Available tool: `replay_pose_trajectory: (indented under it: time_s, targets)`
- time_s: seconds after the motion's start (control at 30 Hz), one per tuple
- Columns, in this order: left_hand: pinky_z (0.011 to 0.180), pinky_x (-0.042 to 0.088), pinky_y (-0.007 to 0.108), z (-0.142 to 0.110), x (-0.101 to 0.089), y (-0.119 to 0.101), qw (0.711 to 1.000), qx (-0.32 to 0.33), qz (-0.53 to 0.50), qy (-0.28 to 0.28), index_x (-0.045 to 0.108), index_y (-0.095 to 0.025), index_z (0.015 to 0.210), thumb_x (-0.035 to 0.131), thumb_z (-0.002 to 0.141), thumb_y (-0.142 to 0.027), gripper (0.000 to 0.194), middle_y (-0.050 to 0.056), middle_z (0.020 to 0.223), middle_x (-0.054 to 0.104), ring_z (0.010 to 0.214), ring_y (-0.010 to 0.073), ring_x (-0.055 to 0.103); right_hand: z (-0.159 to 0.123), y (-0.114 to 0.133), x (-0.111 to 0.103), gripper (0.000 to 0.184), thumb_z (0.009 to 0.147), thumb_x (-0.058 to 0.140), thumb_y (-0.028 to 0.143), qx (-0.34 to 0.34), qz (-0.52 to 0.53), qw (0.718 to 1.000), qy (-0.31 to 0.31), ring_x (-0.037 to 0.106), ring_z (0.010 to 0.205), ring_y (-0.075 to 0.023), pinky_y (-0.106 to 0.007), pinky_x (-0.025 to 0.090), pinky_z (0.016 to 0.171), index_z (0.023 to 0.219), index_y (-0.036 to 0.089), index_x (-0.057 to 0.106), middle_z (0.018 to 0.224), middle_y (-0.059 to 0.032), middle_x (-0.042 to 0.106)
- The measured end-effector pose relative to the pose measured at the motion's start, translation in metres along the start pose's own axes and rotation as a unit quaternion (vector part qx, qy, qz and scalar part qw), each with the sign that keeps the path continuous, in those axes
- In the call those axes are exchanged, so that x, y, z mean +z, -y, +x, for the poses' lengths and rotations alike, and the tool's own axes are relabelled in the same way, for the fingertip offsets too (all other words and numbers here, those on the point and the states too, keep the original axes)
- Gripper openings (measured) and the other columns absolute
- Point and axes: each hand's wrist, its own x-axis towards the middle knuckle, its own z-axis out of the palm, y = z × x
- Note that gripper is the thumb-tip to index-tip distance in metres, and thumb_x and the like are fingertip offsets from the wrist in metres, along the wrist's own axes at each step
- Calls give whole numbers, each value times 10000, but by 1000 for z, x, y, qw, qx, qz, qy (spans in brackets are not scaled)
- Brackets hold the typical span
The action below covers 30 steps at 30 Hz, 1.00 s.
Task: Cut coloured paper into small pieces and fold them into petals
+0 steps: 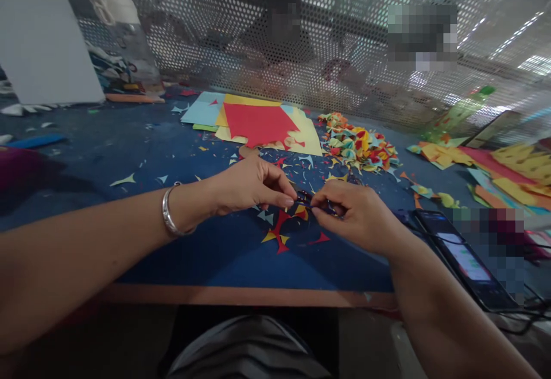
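My left hand (262,186), with a silver bangle at the wrist, pinches thumb against forefinger low over the table. Facing it, a short gap away, my right hand (359,209) is closed in a pinch too. Something thin and dark seems to run between the fingertips, too small to make out. Just under the hands lie red paper scraps (280,231), with yellow and pale blue offcuts around them. Beyond the hands, a red paper sheet (262,123) with scalloped cut edges rests on yellow and light blue sheets. A pile of small colourful paper pieces (361,144) lies to its right.
A phone (462,258) with a lit screen and cables lies by my right forearm. More cut paper (512,166) is at the right, near a green-capped bottle (456,112). A white-lidded bottle (129,40) stands back left. A perforated metal screen (206,34) closes the far side.
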Motion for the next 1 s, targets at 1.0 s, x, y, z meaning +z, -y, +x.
replay_pose_trajectory:
  time_s: [1.0]
  targets:
    - [612,434,209,1,4,-6,992,25,71,-98,750,-166,755,783,732,-216,64,-3,711,706,624,78,548,-130,8,10,235,891,663,87,113,-210,913,-332,688,779,-206,-361,570,720,1060,250,674,909,-55,717]
